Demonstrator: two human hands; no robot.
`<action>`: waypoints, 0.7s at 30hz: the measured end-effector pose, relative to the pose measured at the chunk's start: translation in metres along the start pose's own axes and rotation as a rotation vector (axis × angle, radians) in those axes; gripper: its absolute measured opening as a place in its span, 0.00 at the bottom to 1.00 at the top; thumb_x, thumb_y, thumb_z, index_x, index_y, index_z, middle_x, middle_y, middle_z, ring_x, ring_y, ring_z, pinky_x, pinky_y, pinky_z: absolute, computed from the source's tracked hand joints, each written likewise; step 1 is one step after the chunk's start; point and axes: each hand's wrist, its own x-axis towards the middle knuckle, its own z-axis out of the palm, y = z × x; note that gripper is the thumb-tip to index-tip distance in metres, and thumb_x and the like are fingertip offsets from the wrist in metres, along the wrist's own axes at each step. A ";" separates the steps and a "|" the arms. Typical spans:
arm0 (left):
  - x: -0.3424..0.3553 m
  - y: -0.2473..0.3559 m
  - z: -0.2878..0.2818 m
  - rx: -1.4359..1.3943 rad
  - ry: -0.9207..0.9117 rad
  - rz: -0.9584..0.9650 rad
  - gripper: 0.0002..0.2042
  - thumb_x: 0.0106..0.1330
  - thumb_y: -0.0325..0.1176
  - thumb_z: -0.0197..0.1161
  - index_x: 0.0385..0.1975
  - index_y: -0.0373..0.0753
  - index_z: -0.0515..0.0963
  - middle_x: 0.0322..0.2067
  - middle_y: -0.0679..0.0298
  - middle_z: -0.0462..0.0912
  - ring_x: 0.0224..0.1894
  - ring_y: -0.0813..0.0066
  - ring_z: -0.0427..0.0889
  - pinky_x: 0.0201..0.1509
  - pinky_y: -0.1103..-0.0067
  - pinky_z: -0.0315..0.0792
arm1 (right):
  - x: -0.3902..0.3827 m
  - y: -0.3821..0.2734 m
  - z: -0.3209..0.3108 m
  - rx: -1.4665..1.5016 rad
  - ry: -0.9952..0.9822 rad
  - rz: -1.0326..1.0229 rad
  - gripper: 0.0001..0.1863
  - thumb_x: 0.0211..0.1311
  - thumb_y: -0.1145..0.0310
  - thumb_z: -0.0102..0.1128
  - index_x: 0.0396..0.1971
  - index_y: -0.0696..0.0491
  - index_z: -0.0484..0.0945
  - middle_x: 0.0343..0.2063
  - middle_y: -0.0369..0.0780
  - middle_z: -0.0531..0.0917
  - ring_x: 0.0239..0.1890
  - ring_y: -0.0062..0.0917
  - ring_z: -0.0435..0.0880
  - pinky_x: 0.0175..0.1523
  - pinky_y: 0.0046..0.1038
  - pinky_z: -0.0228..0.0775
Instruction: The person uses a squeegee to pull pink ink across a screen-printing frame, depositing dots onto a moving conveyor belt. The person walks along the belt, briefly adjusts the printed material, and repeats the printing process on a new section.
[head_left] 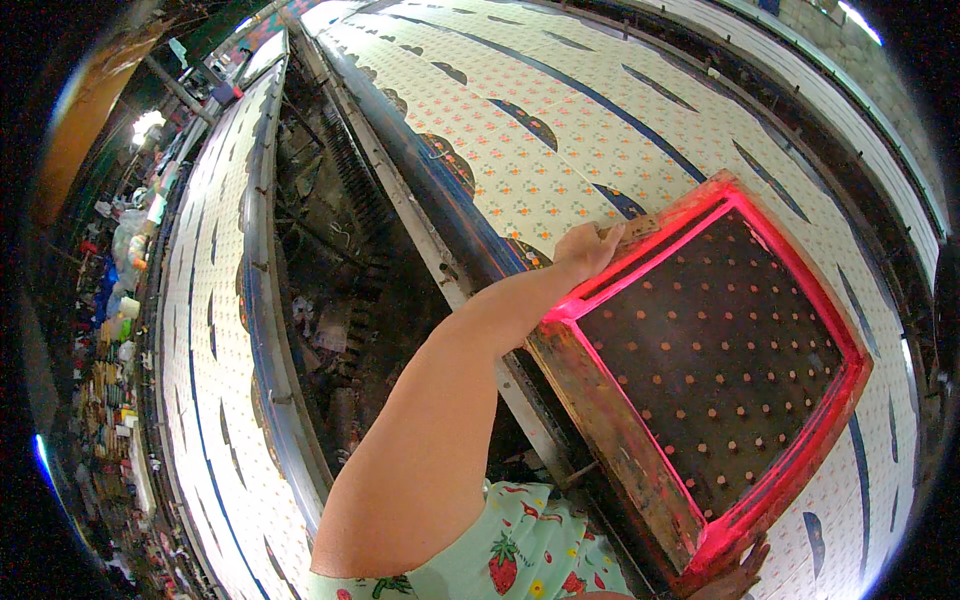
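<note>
A screen printing frame [700, 530] with a wooden rim, bright pink-red inner edges and a dark mesh dotted with small pale spots is held at my right. My left hand [590, 250] is closed around its far left edge, beside a small wooden piece [640, 228], with the thumb on top. At the near right corner my right hand [738, 578] grips the rim; the frame and shadow hide part of it. Beneath the frame, pale fabric [520, 185] printed with small orange and pink flowers covers a long table.
A metal rail [430, 250] edges this table. To its left runs a dark gap [330, 250] with litter, then a second long table [215, 260] with printed fabric. Cluttered bottles and containers [125, 310] line the far left. Another rail [800, 75] passes at the far right.
</note>
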 end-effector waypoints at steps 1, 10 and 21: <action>0.002 -0.003 0.002 -0.007 0.006 0.008 0.43 0.77 0.72 0.50 0.56 0.30 0.86 0.54 0.40 0.90 0.59 0.43 0.89 0.65 0.55 0.81 | 0.001 -0.004 0.006 0.038 -0.011 0.041 0.42 0.86 0.40 0.31 0.84 0.57 0.56 0.83 0.57 0.59 0.82 0.57 0.61 0.85 0.61 0.50; 0.001 -0.001 0.002 -0.019 -0.008 -0.005 0.42 0.77 0.72 0.51 0.56 0.31 0.86 0.54 0.41 0.90 0.60 0.42 0.88 0.65 0.54 0.80 | 0.014 -0.041 0.048 0.331 0.018 0.429 0.40 0.84 0.39 0.41 0.83 0.51 0.61 0.81 0.53 0.64 0.77 0.55 0.68 0.80 0.61 0.61; 0.029 -0.037 0.028 -0.045 -0.086 0.093 0.40 0.79 0.69 0.46 0.52 0.34 0.90 0.55 0.37 0.89 0.61 0.36 0.87 0.67 0.54 0.79 | 0.001 -0.130 0.072 0.767 0.442 0.754 0.38 0.81 0.39 0.53 0.81 0.43 0.68 0.78 0.48 0.70 0.72 0.53 0.77 0.73 0.61 0.75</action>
